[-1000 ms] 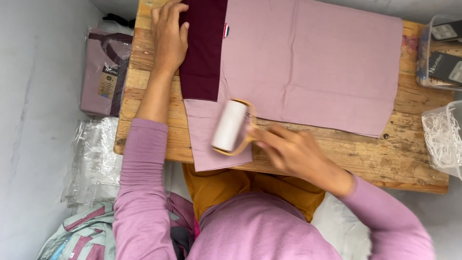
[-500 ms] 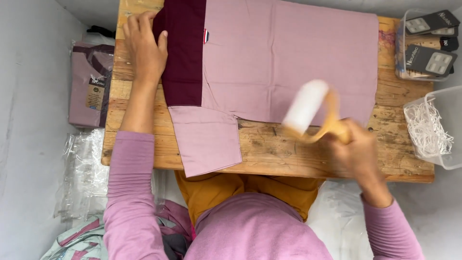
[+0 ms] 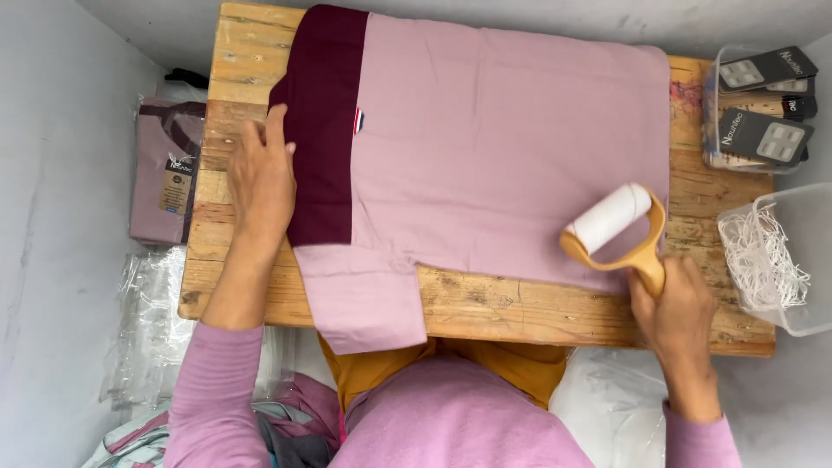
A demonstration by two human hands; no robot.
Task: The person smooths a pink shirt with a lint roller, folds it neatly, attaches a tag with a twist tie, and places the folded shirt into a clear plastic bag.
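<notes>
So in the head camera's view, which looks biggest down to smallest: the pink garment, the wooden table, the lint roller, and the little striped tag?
1. Wooden table
2. Pink garment, covering most of the tabletop
3. Lint roller, held in the right hand
4. Striped tag, smallest by far

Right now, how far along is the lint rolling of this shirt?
Done: the mauve shirt lies flat on the wooden table, and a packed shirt sits beside it. In hand: the right hand holds the lint roller on the shirt's lower right corner, while the left hand presses the maroon panel. Left: I cannot tell which areas are already rolled; the shirt is not folded or bagged.
</notes>
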